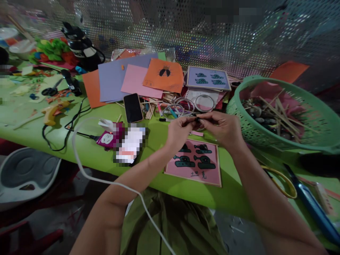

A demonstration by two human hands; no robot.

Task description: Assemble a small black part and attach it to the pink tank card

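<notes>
My left hand [179, 131] and my right hand [223, 129] meet over the table, fingertips pinched together on a small black piece [197, 119]. Fingers cover most of it, so its kind cannot be made out. Below them lies a pink card [199, 174] in a thin wooden frame, with dark green tank shapes on it and two written characters under them. My left hand partly hides the card's upper left. A short pink strip [197, 133] sits just beyond the card.
Right of my hands stands a green basket [239, 109] with sticks and stones. Scissors with yellow handles [290, 184] and a blue cutter [315, 205] lie nearer. Leftward are a phone [133, 108], a lit phone [131, 143], a glue gun [54, 111] and a white cable [106, 181].
</notes>
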